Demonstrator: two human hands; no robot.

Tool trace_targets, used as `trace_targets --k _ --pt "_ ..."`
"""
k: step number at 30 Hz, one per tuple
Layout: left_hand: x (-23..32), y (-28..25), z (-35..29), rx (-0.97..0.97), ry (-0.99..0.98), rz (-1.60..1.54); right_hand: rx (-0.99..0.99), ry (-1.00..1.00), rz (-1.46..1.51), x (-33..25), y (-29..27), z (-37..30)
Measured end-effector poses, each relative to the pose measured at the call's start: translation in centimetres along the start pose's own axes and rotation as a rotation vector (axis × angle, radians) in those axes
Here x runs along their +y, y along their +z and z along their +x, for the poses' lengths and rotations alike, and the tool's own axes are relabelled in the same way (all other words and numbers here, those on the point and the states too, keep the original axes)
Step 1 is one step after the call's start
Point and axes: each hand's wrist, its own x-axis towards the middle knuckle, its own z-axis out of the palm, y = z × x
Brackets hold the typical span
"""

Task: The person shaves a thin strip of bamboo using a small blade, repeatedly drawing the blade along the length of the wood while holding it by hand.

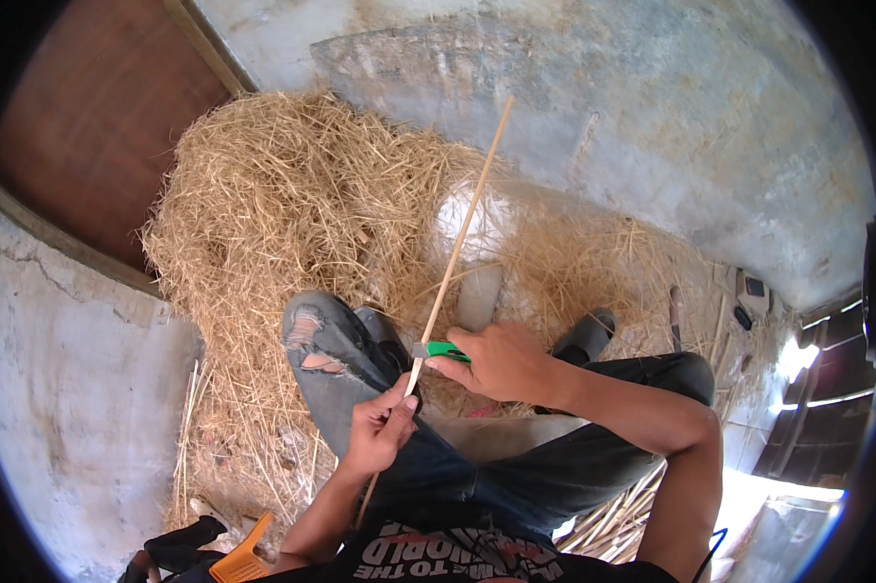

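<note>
Near the frame's centre, your left hand grips the stick and your right hand holds a green knife against it; paring looks partway, paler below the blade, the long upper stretch seemingly untouched.

Materials and finish, as I read them through the remote head view.
I record the long stick as pale wood or bamboo, I cannot tell which, matt and smooth-looking. The cutter shows a green plastic handle and a grey metal blade. I find the straw heap dry, coarse and matt. The wall reads as rough, stained plaster; the brown panel looks like smoother, dull wood. I note trousers of faded denim, frayed at the knee, and a matt cloth shirt.
</note>
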Motion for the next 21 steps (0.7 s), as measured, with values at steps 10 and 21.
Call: trace_targets --k 10,21 --pt "-0.3 -2.2 -4.4 -0.082 -0.149 0.133 0.35 0.428 0.073 11.0 -7.0 3.1" --pt "-0.2 -5.1 -8.3 -0.029 -0.274 0.095 0.778 0.671 0.424 19.4 -13.2 2.5"
